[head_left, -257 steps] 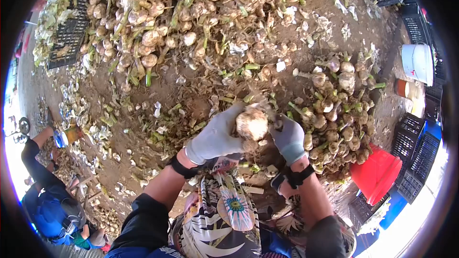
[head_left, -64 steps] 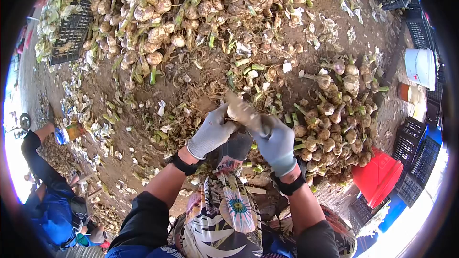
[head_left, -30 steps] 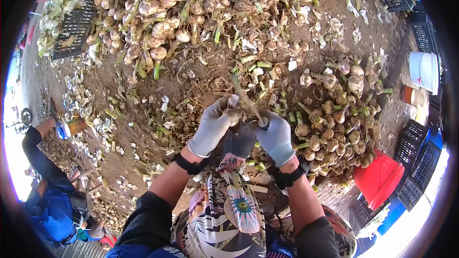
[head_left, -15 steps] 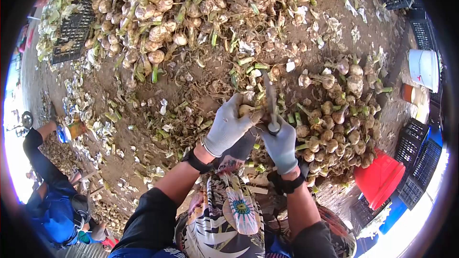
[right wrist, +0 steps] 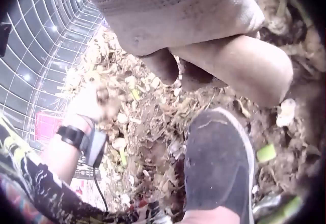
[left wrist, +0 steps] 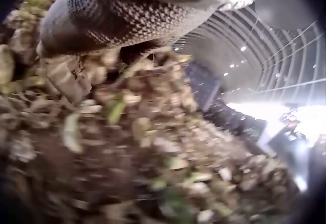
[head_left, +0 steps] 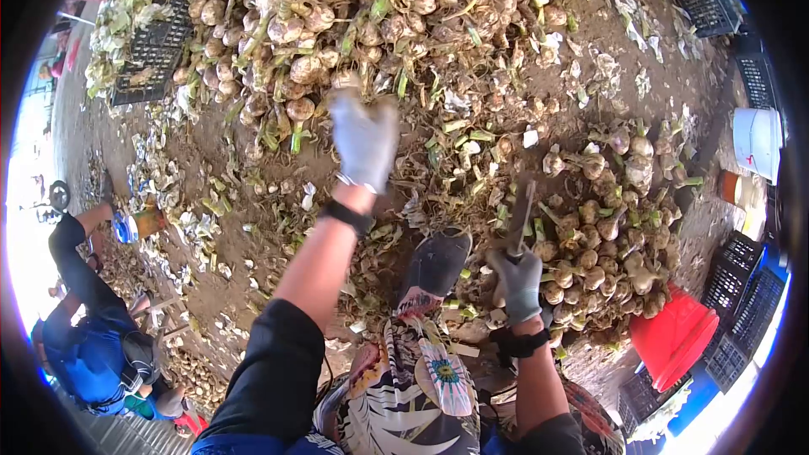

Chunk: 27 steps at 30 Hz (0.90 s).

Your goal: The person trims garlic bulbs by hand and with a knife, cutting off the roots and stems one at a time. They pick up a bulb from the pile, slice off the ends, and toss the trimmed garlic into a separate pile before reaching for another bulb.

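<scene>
My gloved left hand (head_left: 364,139) is stretched forward, blurred, with its fingertips at the near edge of a large heap of garlic bulbs (head_left: 286,29). No bulb shows in its palm. In the left wrist view, a glove finger (left wrist: 102,23) extends over blurred stalks and husks. Beside the shoe (head_left: 438,261), my gloved right hand (head_left: 517,282) grips a knife (head_left: 522,211), its blade pointing forward and away from me. Curled glove fingers (right wrist: 224,63) appear in the right wrist view, where the knife is hidden. A smaller heap of trimmed garlic (head_left: 602,244) lies right of the knife.
A red bucket (head_left: 672,337) leans by the smaller heap, with black crates (head_left: 731,270) behind it. A white bucket (head_left: 756,143) stands farther right. Another crate (head_left: 156,50) lies at the far left. At lower left sits another person (head_left: 97,362). Husks and stalk ends litter the ground.
The left hand has let go of the garlic bulb it held and moved forward to the large heap. The right hand, still gripping the knife, has drawn back and to the right.
</scene>
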Available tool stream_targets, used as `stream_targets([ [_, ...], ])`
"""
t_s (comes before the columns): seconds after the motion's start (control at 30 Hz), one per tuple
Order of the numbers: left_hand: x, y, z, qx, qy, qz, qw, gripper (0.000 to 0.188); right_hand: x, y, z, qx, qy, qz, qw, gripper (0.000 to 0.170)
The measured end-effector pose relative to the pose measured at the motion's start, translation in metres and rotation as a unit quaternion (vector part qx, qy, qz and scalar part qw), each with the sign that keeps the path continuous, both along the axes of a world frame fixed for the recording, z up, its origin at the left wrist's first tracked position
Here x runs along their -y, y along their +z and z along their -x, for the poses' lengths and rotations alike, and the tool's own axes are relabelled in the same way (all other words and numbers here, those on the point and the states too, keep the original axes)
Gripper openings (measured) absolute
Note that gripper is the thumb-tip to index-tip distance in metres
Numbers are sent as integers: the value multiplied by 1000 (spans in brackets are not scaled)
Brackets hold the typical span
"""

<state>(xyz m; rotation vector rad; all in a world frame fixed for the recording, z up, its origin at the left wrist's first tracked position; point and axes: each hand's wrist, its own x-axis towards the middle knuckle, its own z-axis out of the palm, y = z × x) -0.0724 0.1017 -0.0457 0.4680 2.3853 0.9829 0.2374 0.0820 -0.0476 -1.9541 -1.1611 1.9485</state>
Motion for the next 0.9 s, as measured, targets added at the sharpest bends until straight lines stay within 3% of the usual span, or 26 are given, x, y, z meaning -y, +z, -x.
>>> stream_targets([
  [0.03,5,-30,25,-76,56,2,996,58,1,-14,-7,-13,-6,-40,999,14],
  [0.07,16,-68,54,-130,28,130,983,66,5,-18,-6,-11,-4,-34,999,14],
  [0.13,23,-91,71,-230,19,139,963,58,3,-18,4,-21,21,-43,999,14],
  [0.2,33,-86,82,-97,13,75,992,42,-1,-7,15,-31,72,-65,995,16],
  [0.23,42,-83,80,-127,3,58,990,25,-4,-1,24,-38,56,-43,997,17],
  [0.27,45,-57,65,-86,-10,16,996,19,-9,4,32,-43,39,-22,998,18],
  [0.4,74,-15,-4,65,-129,-39,989,23,-25,9,65,-130,-41,-4,991,21],
  [0.47,83,1,-38,127,-222,-28,966,34,-29,8,82,-235,-100,-9,967,26],
  [0.53,82,19,-65,161,-242,-83,953,44,-32,15,97,-256,-57,-23,965,29],
  [0.57,84,6,-72,372,-160,-203,892,53,-33,21,97,-215,-10,-18,977,32],
  [0.6,86,4,-74,373,-159,-204,891,53,-31,22,96,-213,-9,-18,977,32],
  [0.67,81,18,-72,460,-103,-208,857,57,-29,26,94,-142,119,-127,975,35],
  [0.7,79,25,-70,412,-143,-169,884,58,-32,30,89,-84,174,-170,966,35],
  [0.73,79,25,-71,413,-142,-169,883,58,-33,34,86,-82,176,-169,966,35],
  [0.8,81,25,-73,484,-112,-195,846,57,-32,41,78,35,304,-394,867,31],
  [0.83,90,17,-73,457,-123,-212,855,58,-31,40,72,68,370,-405,833,30],
  [0.87,95,7,-74,459,-124,-211,854,58,-28,42,70,71,370,-404,834,30],
  [0.9,101,-3,-74,420,-165,-186,873,61,-25,45,69,101,430,-415,796,31],
])
